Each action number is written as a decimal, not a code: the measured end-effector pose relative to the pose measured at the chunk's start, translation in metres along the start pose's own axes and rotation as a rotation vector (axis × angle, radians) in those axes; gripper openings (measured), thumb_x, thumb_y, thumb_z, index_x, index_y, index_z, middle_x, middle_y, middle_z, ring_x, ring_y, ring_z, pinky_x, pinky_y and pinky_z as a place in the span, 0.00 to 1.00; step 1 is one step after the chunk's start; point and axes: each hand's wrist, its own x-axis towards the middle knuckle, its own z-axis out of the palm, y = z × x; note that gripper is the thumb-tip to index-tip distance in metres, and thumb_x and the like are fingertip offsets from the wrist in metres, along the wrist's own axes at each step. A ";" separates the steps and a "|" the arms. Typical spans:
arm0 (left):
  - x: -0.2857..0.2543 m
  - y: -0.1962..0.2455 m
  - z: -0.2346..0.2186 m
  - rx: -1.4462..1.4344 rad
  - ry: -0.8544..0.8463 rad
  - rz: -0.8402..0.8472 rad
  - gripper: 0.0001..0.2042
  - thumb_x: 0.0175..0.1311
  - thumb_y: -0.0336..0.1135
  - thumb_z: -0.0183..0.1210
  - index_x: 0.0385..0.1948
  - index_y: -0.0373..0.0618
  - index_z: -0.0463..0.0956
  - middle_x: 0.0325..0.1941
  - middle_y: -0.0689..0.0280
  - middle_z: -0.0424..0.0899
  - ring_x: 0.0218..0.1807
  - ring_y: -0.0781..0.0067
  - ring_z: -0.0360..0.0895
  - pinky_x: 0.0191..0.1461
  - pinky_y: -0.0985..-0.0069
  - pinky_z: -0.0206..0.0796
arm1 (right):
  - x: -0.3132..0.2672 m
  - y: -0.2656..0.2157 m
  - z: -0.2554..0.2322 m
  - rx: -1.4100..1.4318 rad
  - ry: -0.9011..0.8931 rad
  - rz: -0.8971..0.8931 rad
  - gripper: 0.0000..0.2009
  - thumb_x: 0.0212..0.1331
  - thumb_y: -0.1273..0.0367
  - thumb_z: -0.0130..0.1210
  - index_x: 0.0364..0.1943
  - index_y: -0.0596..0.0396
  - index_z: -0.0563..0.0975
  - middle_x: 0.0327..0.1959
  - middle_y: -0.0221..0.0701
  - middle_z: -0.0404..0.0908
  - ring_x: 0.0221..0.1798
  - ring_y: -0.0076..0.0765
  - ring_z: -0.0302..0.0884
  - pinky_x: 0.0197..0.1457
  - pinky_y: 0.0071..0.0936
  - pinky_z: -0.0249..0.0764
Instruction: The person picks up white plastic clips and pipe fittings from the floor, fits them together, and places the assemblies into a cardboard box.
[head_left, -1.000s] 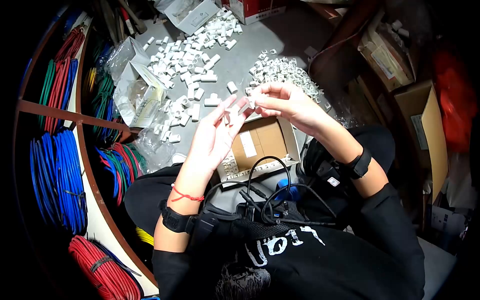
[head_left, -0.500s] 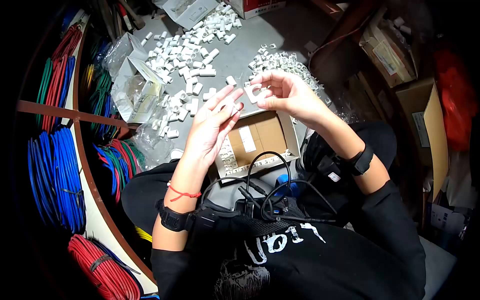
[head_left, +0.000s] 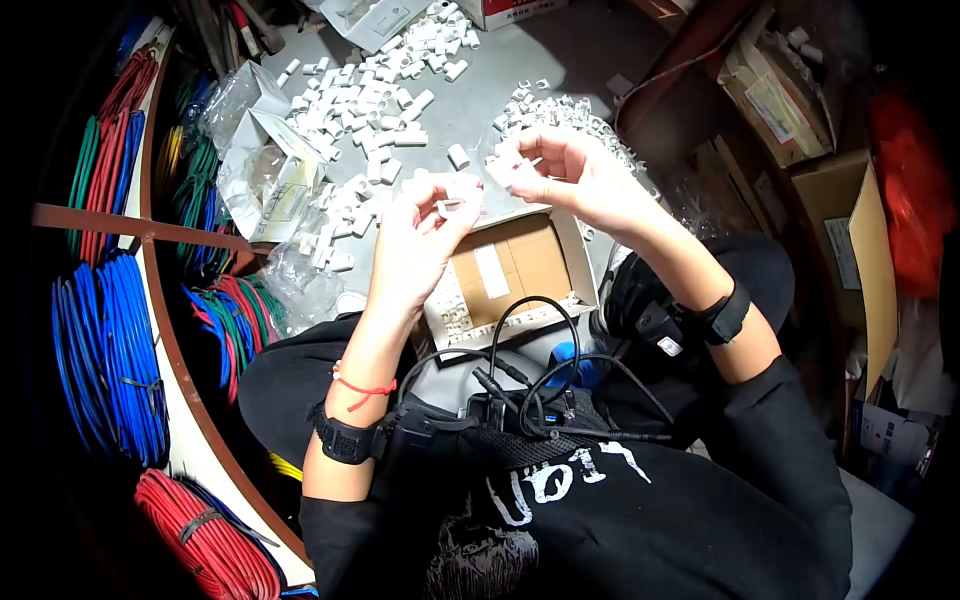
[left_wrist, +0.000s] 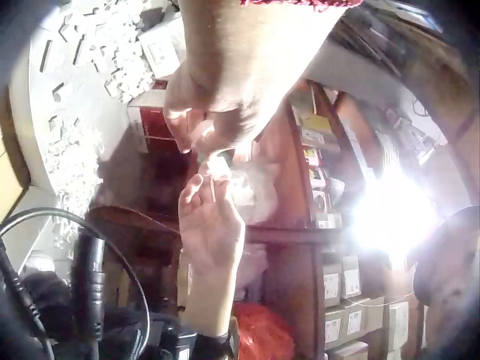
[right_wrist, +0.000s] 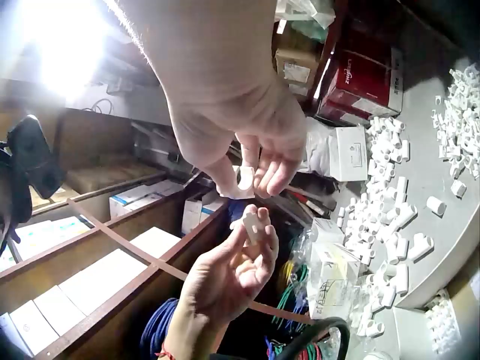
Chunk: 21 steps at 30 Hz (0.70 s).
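Between thumb and fingertips, my left hand point(head_left: 405, 250) pinches a small white plastic pipe clip point(head_left: 458, 204); the right wrist view shows that clip point(right_wrist: 253, 228) standing above the curled fingers. My right hand point(head_left: 585, 180) holds another white pipe clip point(head_left: 503, 170), whose round C-shaped opening shows in the right wrist view point(right_wrist: 245, 181). A short gap separates the two hands in the head view. Below them is a shallow cardboard box point(head_left: 583, 240) with small white clips in rows along its left and front sides.
White pipe couplings and tees point(head_left: 365, 120) lie scattered on the grey floor at the left. A heap of clips point(head_left: 575, 118) lies behind the right hand. Left stands a shelf with coiled blue cable point(head_left: 110, 345); right, cardboard boxes point(head_left: 850, 270). Black cables point(head_left: 540, 370) loop before the torso.
One second ago the hands met over the white pieces; they then drew apart, each with a clip. Since then my left fingers have curled more and my right hand has tilted its clip.
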 end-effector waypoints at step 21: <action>-0.001 0.003 0.001 0.225 -0.001 0.074 0.08 0.47 0.25 0.57 0.30 0.38 0.72 0.29 0.69 0.75 0.32 0.84 0.71 0.37 0.87 0.62 | 0.001 0.009 0.000 -0.563 0.127 -0.221 0.10 0.42 0.63 0.58 0.22 0.56 0.75 0.10 0.25 0.67 0.14 0.16 0.63 0.19 0.15 0.59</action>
